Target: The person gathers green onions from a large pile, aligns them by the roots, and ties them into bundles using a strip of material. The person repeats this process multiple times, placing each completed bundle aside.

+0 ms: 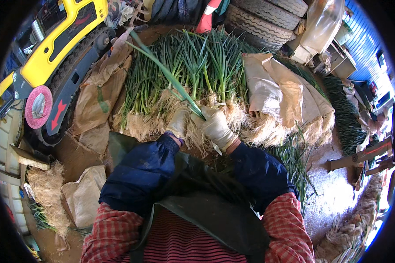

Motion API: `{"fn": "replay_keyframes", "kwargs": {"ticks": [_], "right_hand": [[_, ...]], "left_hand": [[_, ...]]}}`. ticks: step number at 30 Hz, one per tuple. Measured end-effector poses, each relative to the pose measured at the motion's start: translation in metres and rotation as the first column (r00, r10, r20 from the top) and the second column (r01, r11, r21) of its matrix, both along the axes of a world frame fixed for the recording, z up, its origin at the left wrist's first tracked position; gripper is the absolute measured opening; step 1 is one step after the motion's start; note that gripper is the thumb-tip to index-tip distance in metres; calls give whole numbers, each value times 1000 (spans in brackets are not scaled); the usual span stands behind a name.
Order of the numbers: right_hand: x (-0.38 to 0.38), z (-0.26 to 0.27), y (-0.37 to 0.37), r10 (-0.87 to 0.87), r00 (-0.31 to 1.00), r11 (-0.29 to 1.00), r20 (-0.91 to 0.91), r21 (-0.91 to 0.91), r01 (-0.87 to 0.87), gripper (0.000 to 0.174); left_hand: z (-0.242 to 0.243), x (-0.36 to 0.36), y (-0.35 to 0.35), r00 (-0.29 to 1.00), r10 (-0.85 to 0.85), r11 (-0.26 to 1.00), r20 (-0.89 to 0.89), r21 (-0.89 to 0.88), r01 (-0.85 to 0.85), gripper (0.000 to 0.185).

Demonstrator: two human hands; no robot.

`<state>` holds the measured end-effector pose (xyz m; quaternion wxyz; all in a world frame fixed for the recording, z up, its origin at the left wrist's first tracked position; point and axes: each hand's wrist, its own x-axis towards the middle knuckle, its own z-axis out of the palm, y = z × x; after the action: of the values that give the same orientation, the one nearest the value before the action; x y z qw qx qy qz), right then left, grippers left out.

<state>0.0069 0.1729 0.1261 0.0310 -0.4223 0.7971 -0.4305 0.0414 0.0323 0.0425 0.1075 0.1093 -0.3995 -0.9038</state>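
Note:
Both my hands wear pale work gloves and meet at the middle of the view, in front of a wide row of green onions (194,62) with long pale roots. My left hand (179,122) is closed around the root end of one green onion (169,77), whose leaves point up and to the left. Close beside it, my right hand (215,126) has its fingers on the lower part of the same plant. A small pale blade-like piece (216,148) sticks out below my right hand; what it belongs to is hidden.
Brown paper sacks (273,88) cover more onions on the right, and another sack (102,95) lies left. A yellow tracked machine (39,62) stands at the left. Stacked tires (260,23) are behind. Loose leaves (291,161) lie near my right arm; a root bundle (49,194) sits lower left.

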Motion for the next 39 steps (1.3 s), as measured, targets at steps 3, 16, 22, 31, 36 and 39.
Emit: {"fn": "replay_keyframes", "kwargs": {"ticks": [3,16,22,31,36,39], "right_hand": [[19,21,17,96,988,988,121,-136,-80,24],[-11,7,445,-144,970,-42,-197,980,193,46],[-54,-12,398,-91,939,276,-333,897,345,31],[-121,-13,33,58,902,829,-427,524,195,49],[-118,-37,-13,-242,966,780,-96,572,252,44],[-124,-22,-16,-254,961,739,-107,619,264,40]], "left_hand": [[1,-8,-4,983,16,999,183,41,-23,32],[67,9,20,989,-68,985,128,163,47,28],[80,1,30,996,-79,996,52,-43,82,29],[49,7,16,955,-182,980,233,-31,194,41],[30,0,14,950,-194,973,243,-78,219,40],[26,-4,14,957,-145,973,253,-142,184,39]]}}
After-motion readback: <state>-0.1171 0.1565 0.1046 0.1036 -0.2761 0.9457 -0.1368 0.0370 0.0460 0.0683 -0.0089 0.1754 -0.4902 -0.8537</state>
